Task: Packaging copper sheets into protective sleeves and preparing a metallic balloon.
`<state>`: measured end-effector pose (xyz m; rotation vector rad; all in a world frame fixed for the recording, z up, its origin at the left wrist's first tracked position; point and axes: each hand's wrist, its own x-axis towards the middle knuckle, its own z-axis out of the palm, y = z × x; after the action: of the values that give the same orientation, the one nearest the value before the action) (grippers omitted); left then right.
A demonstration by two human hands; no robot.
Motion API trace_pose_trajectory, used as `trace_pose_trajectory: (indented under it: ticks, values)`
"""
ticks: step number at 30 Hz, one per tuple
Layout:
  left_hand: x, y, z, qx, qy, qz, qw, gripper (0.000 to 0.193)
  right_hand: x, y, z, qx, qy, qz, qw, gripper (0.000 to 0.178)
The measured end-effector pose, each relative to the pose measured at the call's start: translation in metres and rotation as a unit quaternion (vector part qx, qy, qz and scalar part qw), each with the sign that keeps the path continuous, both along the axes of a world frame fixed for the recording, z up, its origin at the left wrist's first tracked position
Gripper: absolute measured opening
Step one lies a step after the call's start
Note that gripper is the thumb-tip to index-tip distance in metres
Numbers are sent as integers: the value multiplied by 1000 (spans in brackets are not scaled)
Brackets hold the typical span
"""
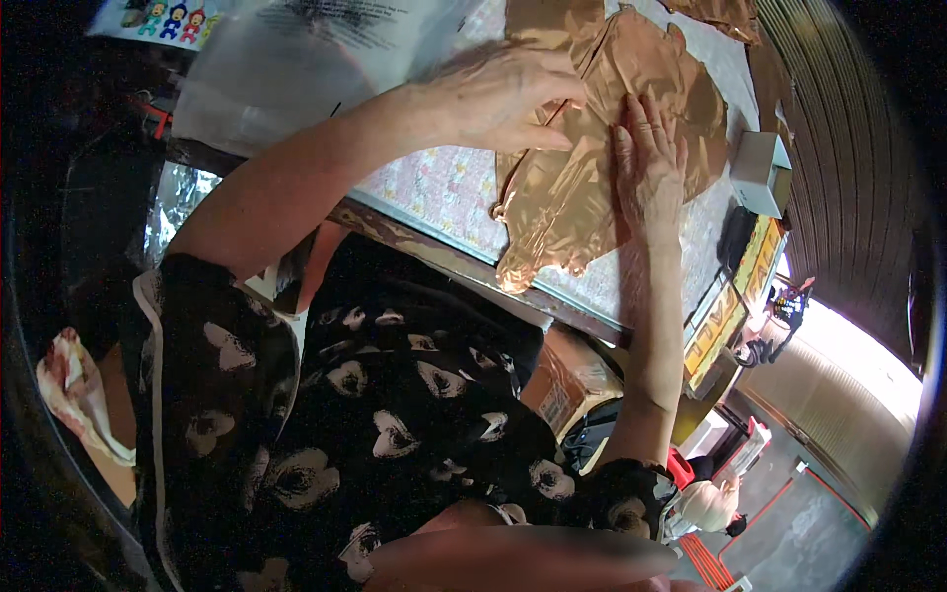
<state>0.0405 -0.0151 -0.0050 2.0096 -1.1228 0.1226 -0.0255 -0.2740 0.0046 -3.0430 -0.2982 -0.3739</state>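
Note:
A flat, wrinkled sheet of shiny copper-gold foil (562, 202), looking like deflated foil balloons, is spread over the table, and its crumpled lower end reaches the near edge. My right hand (651, 168) lies flat on the foil with its fingers stretched out. To its left, my left hand (498, 99) hovers at or touches the foil's left part, thumb and fingers apart. I cannot make out anything held between them. More copper-gold foil (552, 20) shows at the far edge of the view.
Left of the foil lies a large clear plastic bag (266, 89) on the patterned tabletop (424, 192). A small white box (760, 176) and a yellow lettered box (725, 316) are at the right. Below the table sits a cardboard box (567, 380). Another person (705, 505) is at the lower right.

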Motion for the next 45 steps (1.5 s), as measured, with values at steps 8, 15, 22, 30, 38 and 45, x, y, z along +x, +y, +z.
trace_pose_trajectory:
  ticks: [8, 15, 22, 30, 38, 45]
  values:
    - [1, -2, 7, 38, 50, -31, 998, 37, 2, 2, 2, 4, 1, -2, 1000, 48]
    - [1, 1, 4, 31, 21, -14, 999, 35, 3, 5, 1, 52, 7, 6, 999, 47]
    - [3, -1, 7, 47, 10, -19, 999, 32, 1, 1, -2, 54, -31, 11, 998, 45]
    - [24, 22, 13, -27, 49, 152, 987, 21, 1, 0, -14, 52, -72, 15, 996, 42]
    - [38, -30, 17, 84, -86, 6, 993, 31, 2, -1, -17, 37, -84, 16, 996, 42]
    - [43, -66, 15, 227, -88, 12, 970, 50, 2, -5, -24, 57, -112, 8, 992, 45]
